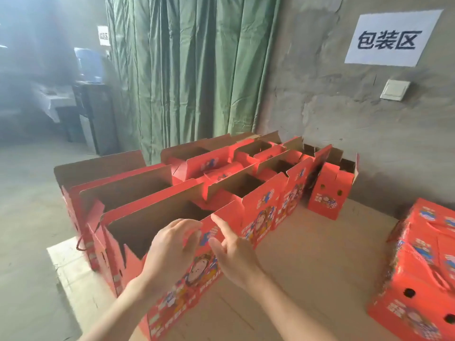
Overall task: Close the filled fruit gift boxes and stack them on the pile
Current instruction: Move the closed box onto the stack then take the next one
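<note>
Several red fruit gift boxes with cartoon print stand open in rows on a low cardboard-covered platform [307, 244]. The nearest open box [187, 274] is in front of me, its brown inner flaps upright. My left hand [172, 249] reaches over its near wall, fingers loosely curved at the top edge. My right hand [234, 254] hovers beside it in front of the same wall, fingers spread and straight. Neither hand clearly grips anything. A closed box [423, 274] lies tilted at the right. What the boxes hold is hidden.
More open boxes [246, 168] fill the back, up to a green curtain [197, 70] and a rough concrete wall [344, 114] with a paper sign and a light switch. Bare concrete floor [27, 217] lies to the left.
</note>
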The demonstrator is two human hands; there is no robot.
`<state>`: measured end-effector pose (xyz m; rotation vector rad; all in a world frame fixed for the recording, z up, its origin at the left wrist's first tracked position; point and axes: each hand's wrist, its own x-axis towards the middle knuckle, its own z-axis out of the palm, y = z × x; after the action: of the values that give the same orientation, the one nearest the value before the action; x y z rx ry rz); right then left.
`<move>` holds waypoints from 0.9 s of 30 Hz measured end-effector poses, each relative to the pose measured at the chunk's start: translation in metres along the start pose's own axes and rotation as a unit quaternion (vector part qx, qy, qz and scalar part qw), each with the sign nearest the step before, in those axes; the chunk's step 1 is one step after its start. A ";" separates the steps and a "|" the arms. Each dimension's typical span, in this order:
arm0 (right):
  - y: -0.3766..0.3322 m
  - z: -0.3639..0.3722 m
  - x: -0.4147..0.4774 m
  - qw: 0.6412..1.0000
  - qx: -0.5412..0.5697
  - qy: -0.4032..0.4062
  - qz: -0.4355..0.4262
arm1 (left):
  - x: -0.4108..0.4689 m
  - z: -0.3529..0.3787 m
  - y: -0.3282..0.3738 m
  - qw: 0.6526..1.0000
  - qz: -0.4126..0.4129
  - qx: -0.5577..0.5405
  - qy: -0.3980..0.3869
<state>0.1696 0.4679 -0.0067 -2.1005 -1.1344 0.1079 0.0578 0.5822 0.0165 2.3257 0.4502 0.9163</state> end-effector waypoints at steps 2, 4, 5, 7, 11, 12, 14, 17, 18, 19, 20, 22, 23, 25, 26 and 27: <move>-0.024 0.012 0.022 0.999 -0.013 -0.035 -0.008 | 0.012 -0.019 -0.016 1.000 0.003 -0.005 0.008; -0.045 0.024 0.037 0.993 -0.044 -0.092 0.052 | 0.024 -0.034 -0.030 1.000 -0.004 -0.007 0.007; -0.053 0.030 0.042 0.989 -0.057 -0.107 0.089 | 0.030 -0.041 -0.037 1.000 -0.006 -0.004 0.006; -0.058 0.037 0.045 0.983 -0.075 -0.098 0.135 | 0.040 -0.054 -0.050 1.000 -0.008 -0.001 0.004; -0.051 0.028 0.031 0.970 -0.048 -0.072 0.229 | 0.056 -0.071 -0.072 0.999 -0.013 0.017 -0.023; -0.048 0.026 0.024 0.964 -0.006 -0.076 0.255 | 0.059 -0.073 -0.076 0.999 -0.007 0.030 -0.037; -0.046 0.019 0.008 0.950 0.077 -0.073 0.293 | 0.067 -0.075 -0.080 0.996 0.009 0.053 -0.071; -0.037 -0.010 -0.012 0.955 0.047 -0.065 0.286 | 0.077 -0.074 -0.081 0.988 0.053 0.072 -0.130; -0.033 -0.024 -0.018 0.960 -0.002 -0.075 0.270 | 0.079 -0.072 -0.080 0.983 0.067 0.074 -0.152; -0.029 -0.038 -0.024 0.961 -0.058 -0.094 0.254 | 0.081 -0.069 -0.078 0.980 0.079 0.073 -0.170; -0.024 -0.052 -0.030 0.956 -0.115 -0.119 0.244 | 0.081 -0.064 -0.076 0.976 0.091 0.070 -0.183; -0.015 -0.077 -0.043 0.932 -0.217 -0.169 0.237 | 0.079 -0.050 -0.068 0.970 0.109 0.064 -0.208; -0.010 -0.088 -0.050 0.920 -0.252 -0.181 0.241 | 0.076 -0.042 -0.063 0.966 0.122 0.061 -0.219; -0.003 -0.106 -0.065 0.898 -0.308 -0.181 0.256 | 0.070 -0.024 -0.052 0.958 0.151 0.040 -0.239; 0.001 -0.113 -0.073 0.887 -0.339 -0.174 0.261 | 0.066 -0.015 -0.046 0.955 0.167 0.026 -0.245; 0.006 -0.119 -0.080 0.875 -0.370 -0.162 0.267 | 0.063 -0.006 -0.040 0.950 0.179 0.013 -0.255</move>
<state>0.1714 0.3384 0.0559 -3.1524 -0.7946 0.3399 0.0940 0.6470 0.0258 2.5923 -0.1823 0.4231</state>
